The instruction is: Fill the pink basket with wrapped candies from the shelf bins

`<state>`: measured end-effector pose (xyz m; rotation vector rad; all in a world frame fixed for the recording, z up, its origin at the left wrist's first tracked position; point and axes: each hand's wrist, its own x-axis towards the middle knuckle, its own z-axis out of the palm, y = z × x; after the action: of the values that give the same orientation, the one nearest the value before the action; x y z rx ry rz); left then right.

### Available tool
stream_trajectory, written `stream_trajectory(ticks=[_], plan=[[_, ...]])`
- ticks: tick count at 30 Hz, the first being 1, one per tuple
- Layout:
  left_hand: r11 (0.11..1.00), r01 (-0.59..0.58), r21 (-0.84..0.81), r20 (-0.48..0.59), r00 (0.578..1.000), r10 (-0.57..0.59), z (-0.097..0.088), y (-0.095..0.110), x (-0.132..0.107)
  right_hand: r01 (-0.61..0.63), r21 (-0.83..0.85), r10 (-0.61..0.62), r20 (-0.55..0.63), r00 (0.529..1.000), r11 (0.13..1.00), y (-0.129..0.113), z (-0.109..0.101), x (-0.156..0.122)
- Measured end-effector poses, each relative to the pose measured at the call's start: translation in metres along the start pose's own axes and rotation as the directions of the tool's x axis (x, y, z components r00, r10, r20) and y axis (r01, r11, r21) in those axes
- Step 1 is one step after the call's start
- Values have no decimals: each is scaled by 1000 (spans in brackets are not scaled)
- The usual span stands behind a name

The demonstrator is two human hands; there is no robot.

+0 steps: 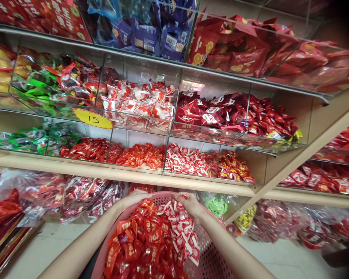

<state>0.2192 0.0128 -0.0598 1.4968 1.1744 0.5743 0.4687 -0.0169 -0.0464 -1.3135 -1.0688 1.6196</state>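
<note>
A pink perforated basket (pixel 213 257) sits low in front of me, heaped with red wrapped candies (pixel 139 244) and red-and-white wrapped candies (pixel 183 228). My left hand (pixel 130 200) rests at the basket's far rim, fingers curled down over the red candies. My right hand (pixel 190 203) is at the far rim too, fingers closed on some red-and-white candies at the top of the pile. Both forearms reach in from below, one on each side of the basket.
Tiered clear bins of wrapped sweets fill the wooden shelf (pixel 133 174) ahead, with a yellow "15" price tag (pixel 92 118). Plastic bags of candy (pixel 75 195) lie on the floor under the shelf, and more bags (pixel 293 221) at right. Red packets (pixel 1 211) stack at left.
</note>
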Motion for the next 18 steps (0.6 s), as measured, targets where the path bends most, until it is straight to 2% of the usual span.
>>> stream_trajectory(ticks=[6, 9, 14, 18], plan=[[1000, -16, 19, -37, 999, 17, 0, 0, 0, -50, 211, 72, -95, 993, 976, -11, -17, -7], [1000, -23, 17, -28, 999, 23, 2, 3, 0, -25, 251, 53, -107, 993, 968, -12, -25, -10], [1000, 0, -25, -11, 1000, 0, 3, 4, -2, 77, 61, -70, -112, 991, 995, -6, -29, -12], [998, 6, -63, 17, 1000, -5, 2, 1, 0, 176, -95, -185, -94, 978, 980, -5, -18, -8]])
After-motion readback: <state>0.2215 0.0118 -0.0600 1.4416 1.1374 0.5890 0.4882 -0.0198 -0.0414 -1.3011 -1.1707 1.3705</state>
